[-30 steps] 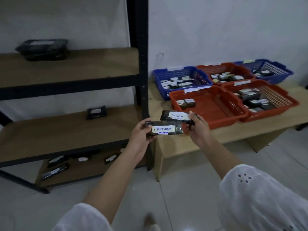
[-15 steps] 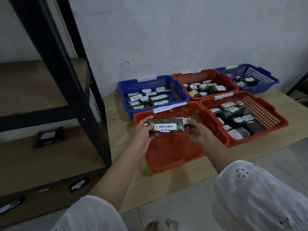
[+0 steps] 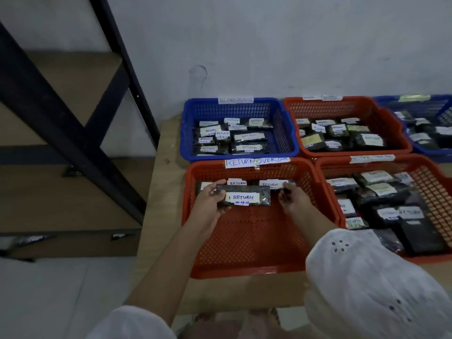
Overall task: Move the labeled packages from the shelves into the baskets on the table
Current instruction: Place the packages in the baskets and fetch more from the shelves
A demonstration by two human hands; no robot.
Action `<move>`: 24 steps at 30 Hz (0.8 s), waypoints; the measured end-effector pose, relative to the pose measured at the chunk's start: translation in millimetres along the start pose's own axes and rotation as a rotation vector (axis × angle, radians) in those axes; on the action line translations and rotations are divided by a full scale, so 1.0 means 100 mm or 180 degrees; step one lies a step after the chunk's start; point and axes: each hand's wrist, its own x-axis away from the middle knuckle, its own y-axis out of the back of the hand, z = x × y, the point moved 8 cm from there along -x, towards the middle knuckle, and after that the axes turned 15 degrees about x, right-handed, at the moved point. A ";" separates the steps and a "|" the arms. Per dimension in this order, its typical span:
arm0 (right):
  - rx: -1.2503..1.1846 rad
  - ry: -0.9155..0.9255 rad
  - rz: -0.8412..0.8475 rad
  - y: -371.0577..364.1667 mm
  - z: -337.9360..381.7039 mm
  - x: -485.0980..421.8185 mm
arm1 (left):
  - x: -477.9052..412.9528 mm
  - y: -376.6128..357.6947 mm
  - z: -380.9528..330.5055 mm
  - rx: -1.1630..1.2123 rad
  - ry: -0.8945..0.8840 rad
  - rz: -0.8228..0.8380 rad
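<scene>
My left hand [image 3: 211,200] grips a dark package with a white "RETURN" label [image 3: 243,197], held level over the near red basket [image 3: 247,260], which is tagged "RETURN OVERDUE". My right hand [image 3: 292,197] holds a second "RETURN" package [image 3: 270,184] by its right end, low at the basket's back wall. Two more labeled packages lie along that back wall, one [image 3: 236,182] partly hidden behind the package in my left hand.
A blue basket [image 3: 188,133] and a red basket [image 3: 347,106] stand behind, with another red basket [image 3: 430,177] at right and a blue one [image 3: 425,152] at far right, all holding several labeled packages. The black shelf frame [image 3: 73,133] stands left of the wooden table [image 3: 161,216]. Packages [image 3: 34,239] lie on its lowest shelf.
I have stepped closer, and the baskets now fill the view. Both hands moved forward over the near red basket. The right hand's package has gone down to the basket's back wall.
</scene>
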 end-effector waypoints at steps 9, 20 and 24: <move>0.0489 0.0031 -0.0078 -0.09 0.04 -0.13 | -0.03 0.03 0.13 0.0129 0.0006 -0.0244; 0.1078 0.0251 0.0187 -0.29 -0.11 0.54 | -0.03 0.00 0.03 -0.0052 -0.0012 -0.0079; 0.1632 0.0266 0.1467 -0.54 -0.34 0.78 | -0.01 0.05 -0.11 -0.0533 -0.0406 -0.0054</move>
